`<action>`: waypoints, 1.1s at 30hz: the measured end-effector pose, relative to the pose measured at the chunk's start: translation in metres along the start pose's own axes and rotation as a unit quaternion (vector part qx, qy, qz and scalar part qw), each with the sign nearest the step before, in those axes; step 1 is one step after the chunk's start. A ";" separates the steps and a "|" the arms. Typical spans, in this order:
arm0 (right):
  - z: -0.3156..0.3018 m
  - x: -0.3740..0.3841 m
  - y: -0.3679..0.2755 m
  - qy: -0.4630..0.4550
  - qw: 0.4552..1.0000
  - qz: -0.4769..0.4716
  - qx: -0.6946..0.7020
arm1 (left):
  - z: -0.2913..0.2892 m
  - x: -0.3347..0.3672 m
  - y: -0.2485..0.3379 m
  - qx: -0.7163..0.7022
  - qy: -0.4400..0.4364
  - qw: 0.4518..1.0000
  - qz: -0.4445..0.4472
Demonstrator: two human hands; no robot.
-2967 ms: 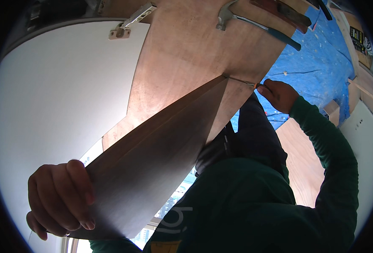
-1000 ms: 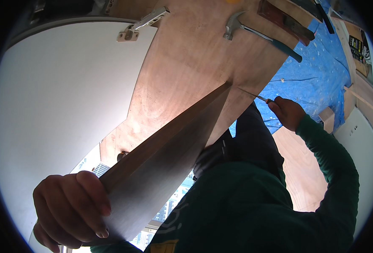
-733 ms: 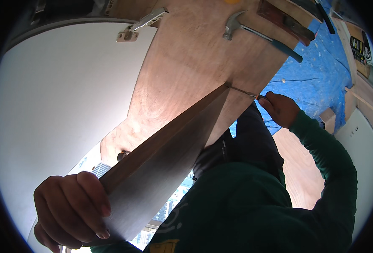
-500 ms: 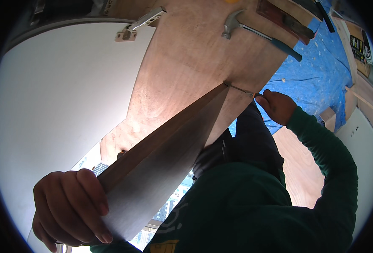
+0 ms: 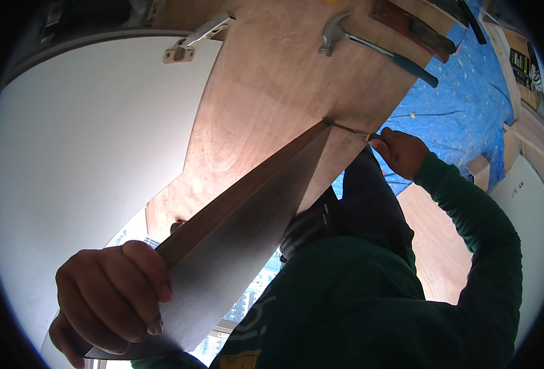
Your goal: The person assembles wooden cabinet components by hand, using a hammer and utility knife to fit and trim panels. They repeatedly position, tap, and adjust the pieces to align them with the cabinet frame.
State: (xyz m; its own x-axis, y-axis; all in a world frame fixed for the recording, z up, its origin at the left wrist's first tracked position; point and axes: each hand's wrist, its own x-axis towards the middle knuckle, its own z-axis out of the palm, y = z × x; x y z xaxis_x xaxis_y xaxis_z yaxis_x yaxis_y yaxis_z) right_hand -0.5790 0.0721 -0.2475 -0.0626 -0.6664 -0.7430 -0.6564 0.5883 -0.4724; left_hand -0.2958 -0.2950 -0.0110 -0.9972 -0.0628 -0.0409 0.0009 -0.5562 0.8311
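Observation:
My left hand (image 5: 112, 295) is wrapped round the near end of a long board (image 5: 247, 227), which has a brown edge and a grey-looking face. The board slants up to the right, and its far end rests on a plywood surface. There, the tip of a screwdriver (image 5: 349, 130) with a thin metal shaft and an orange-and-dark handle meets the board's corner. My right hand (image 5: 403, 154) is closed round that handle, hiding most of it. Whether the tip is inside a gap or only against the corner, I cannot tell.
On the plywood (image 5: 272, 80) lies a claw hammer (image 5: 376, 49), near a dark red-brown block (image 5: 413, 29). A white panel (image 5: 99, 135) with a metal hinge (image 5: 195, 42) stands at left. Blue sheeting (image 5: 456, 111) covers the area at right. My leg (image 5: 370, 197) is beside the board.
My left hand has shifted slightly to the right at the board's near end. The right hand and screwdriver have hardly moved, and the view has shifted a little.

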 end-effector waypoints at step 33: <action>0.002 -0.008 0.011 -0.018 1.000 0.017 -0.003 | 0.002 0.011 -0.005 0.003 -0.016 1.000 -0.006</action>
State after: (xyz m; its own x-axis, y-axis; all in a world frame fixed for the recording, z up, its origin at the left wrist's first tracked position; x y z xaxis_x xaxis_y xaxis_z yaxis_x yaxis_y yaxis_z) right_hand -0.5844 0.0842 -0.2475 -0.0582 -0.6298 -0.7746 -0.6591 0.6070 -0.4440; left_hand -0.3070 -0.2911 -0.0141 -0.9990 -0.0297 -0.0327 -0.0109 -0.5509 0.8345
